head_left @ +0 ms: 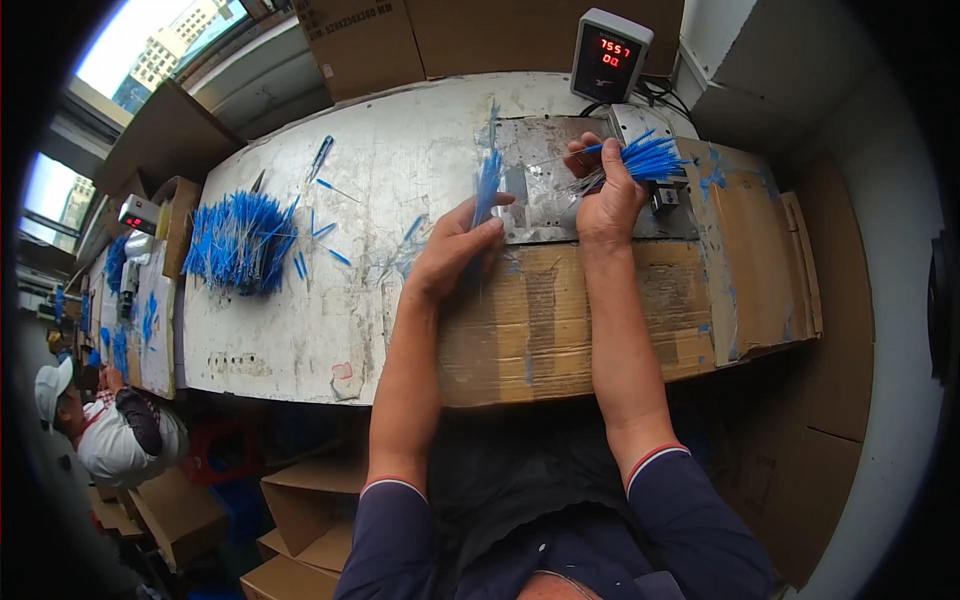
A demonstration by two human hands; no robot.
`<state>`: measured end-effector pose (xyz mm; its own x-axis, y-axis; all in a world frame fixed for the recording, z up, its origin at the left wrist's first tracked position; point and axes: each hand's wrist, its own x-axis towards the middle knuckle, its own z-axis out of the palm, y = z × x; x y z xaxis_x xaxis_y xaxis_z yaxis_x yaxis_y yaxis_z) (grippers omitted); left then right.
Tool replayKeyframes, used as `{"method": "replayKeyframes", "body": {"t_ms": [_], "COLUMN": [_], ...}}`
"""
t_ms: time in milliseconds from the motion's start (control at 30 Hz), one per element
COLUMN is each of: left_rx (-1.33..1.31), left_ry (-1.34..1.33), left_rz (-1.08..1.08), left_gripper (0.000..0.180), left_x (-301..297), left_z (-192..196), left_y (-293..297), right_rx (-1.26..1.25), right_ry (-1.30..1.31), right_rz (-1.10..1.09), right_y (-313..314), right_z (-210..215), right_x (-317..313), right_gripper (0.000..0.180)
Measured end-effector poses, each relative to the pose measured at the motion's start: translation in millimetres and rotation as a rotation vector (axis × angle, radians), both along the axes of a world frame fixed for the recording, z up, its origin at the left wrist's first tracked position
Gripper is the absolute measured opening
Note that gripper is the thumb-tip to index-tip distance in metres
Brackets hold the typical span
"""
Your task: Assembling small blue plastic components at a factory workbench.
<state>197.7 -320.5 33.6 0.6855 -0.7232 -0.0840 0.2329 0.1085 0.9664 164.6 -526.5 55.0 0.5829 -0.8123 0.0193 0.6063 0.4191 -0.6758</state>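
Head view: the right hand (608,205) is clamped on a fanned bundle of thin blue plastic strands (648,158) over a scuffed grey metal plate (545,190). The left hand (455,250) pinches a smaller blue strand bunch (487,185) against worn brown cardboard (560,320). 1 loose blue pile (240,243) lies on the scratched white bench (330,310).

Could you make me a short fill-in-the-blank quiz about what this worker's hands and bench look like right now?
1. The right hand grips a fanned bundle of thin ____ sticks.
2. The left hand pinches a smaller bunch of them above the ____ sheet covering the bench edge.
3. A large loose pile lies on the person's ____ side.
4. The small box behind the hands shows ____ digits.

Missing words: blue; cardboard; left; red
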Motion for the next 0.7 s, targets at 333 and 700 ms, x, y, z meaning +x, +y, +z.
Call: {"method": "replayKeyframes", "body": {"t_ms": [333, 700], "left_rx": [0.016, 0.288], "left_ry": [-0.022, -0.262], "left_rz": [-0.023, 0.047], "left_gripper": [0.045, 0.044], "left_x": [1.7, -1.8], "left_z": [-5.5, -9.7], "left_y": [-2.0, -8.6], "right_rx": [-0.291, -0.585], "right_ry": [0.186, 0.233], "right_rz": [0.294, 0.323], "right_y": [39.2, 43.1], "right_z": [0.6, -1.4], "right_x": [-3.1, -5.1], "right_gripper": [0.012, 0.006]}}
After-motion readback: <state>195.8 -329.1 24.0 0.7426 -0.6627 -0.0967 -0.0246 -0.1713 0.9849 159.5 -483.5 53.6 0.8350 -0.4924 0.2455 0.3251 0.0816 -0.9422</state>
